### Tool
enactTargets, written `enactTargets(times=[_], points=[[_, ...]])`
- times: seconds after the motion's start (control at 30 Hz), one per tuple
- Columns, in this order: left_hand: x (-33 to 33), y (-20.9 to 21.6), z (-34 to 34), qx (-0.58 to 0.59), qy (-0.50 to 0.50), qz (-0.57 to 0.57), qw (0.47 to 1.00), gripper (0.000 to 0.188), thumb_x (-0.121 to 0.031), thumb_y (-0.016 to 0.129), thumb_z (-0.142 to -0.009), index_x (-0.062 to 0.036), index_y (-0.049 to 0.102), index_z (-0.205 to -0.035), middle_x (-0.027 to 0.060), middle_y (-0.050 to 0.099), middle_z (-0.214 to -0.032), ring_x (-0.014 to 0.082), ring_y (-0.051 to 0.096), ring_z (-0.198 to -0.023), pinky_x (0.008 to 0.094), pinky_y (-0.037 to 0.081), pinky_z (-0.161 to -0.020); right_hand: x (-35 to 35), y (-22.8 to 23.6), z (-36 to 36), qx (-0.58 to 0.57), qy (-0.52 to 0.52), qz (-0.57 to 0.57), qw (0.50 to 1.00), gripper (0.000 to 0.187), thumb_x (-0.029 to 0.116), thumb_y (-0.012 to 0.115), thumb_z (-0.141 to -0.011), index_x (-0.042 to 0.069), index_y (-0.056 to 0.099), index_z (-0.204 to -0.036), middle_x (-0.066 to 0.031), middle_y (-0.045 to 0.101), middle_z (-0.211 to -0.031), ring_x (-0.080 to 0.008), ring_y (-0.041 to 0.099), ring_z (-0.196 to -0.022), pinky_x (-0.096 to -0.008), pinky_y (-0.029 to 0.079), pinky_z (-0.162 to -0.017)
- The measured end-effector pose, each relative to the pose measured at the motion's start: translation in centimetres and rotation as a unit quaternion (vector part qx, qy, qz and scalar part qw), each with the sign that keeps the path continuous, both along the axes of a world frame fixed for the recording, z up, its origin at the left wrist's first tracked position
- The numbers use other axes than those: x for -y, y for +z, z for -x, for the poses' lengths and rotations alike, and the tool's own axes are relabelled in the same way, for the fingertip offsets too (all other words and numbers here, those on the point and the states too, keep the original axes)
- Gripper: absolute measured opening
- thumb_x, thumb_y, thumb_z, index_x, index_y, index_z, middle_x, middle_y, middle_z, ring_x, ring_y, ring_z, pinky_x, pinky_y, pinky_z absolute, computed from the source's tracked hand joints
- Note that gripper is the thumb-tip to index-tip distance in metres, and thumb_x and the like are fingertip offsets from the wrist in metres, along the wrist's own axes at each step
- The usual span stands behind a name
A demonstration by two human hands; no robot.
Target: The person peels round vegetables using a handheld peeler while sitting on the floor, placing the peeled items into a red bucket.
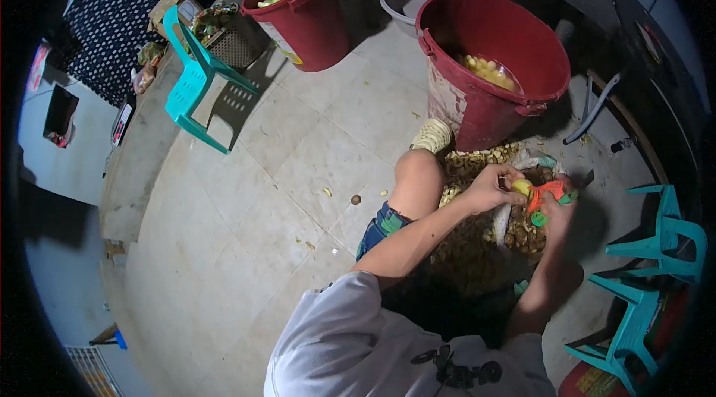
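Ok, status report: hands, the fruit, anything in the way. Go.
Left hand grips small yellow fruit. Right hand shut on orange peeler, against the fruit. Peel pile underneath, red bucket just beyond; nothing blocking.

The right hand point(556, 207) covers most of the orange peeler point(548, 192), so its blade cannot be seen, and the small yellow fruit point(522, 187) is half hidden by the left hand point(492, 187). The pile of peelings point(470, 248) disappears under the forearms, and the person's lap is in deep shadow.
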State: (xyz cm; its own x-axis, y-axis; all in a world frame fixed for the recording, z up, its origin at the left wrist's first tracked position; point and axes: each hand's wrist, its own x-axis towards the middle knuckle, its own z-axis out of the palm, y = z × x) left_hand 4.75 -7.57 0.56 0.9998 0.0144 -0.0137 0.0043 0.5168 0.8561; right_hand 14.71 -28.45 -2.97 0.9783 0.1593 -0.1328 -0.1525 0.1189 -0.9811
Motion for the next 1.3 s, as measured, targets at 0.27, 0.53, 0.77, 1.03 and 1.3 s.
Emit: enactTargets(times=[0.27,0.53,0.77,1.03,1.3], points=[[-0.1,-0.4,-0.1,-0.001,-0.049,0.153,0.987,0.036,0.001,0.071,-0.077,0.0010,0.057,-0.110,0.0051,0.063,-0.097,0.0111,0.058,-0.088,0.0246,0.047,-0.082,-0.3,0.5,0.0,-0.056,-0.055,0.082,0.994,0.044,0.001,0.068,-0.079,0.003,0.052,-0.120,-0.0066,0.058,-0.105,-0.0167,0.055,-0.082,-0.0318,0.047,-0.070],[-0.1,-0.4,-0.2,0.013,-0.005,-0.093,0.996,0.042,0.001,0.083,-0.058,-0.0005,0.063,-0.095,0.0022,0.062,-0.087,0.0098,0.055,-0.080,0.0248,0.047,-0.075,-0.3,1.6,0.8,-0.008,0.048,0.063,0.997,0.046,-0.008,0.066,-0.075,0.004,0.051,-0.117,-0.0072,0.056,-0.104,-0.0182,0.056,-0.095,-0.0305,0.047,-0.078],[-0.7,0.9,0.5,-0.005,-0.138,0.167,0.976,0.042,0.007,0.077,-0.066,0.0015,0.059,-0.104,0.0049,0.062,-0.096,0.0133,0.059,-0.089,0.0277,0.049,-0.085,1.1,0.4,-1.1,0.007,-0.047,0.245,0.968,0.045,-0.004,0.067,-0.077,0.004,0.052,-0.118,-0.0084,0.057,-0.106,-0.0190,0.056,-0.095,-0.0330,0.048,-0.081],[-0.5,-0.1,0.3,-0.039,-0.100,0.161,0.981,0.046,0.014,0.067,-0.069,0.0003,0.054,-0.111,0.0070,0.062,-0.098,0.0175,0.061,-0.094,0.0293,0.050,-0.085,-1.0,3.8,1.0,0.002,-0.025,0.224,0.974,0.044,0.008,0.072,-0.077,0.005,0.055,-0.118,-0.0094,0.059,-0.105,-0.0201,0.057,-0.090,-0.0330,0.047,-0.077],[-0.4,-0.5,0.0,-0.002,-0.100,0.122,0.988,0.047,0.015,0.068,-0.067,0.0004,0.054,-0.109,0.0073,0.060,-0.102,0.0158,0.059,-0.095,0.0300,0.050,-0.085,0.4,-0.5,-0.9,0.125,0.040,0.168,0.977,0.040,0.013,0.071,-0.080,0.004,0.056,-0.115,-0.0055,0.061,-0.099,-0.0179,0.058,-0.085,-0.0327,0.045,-0.074]])
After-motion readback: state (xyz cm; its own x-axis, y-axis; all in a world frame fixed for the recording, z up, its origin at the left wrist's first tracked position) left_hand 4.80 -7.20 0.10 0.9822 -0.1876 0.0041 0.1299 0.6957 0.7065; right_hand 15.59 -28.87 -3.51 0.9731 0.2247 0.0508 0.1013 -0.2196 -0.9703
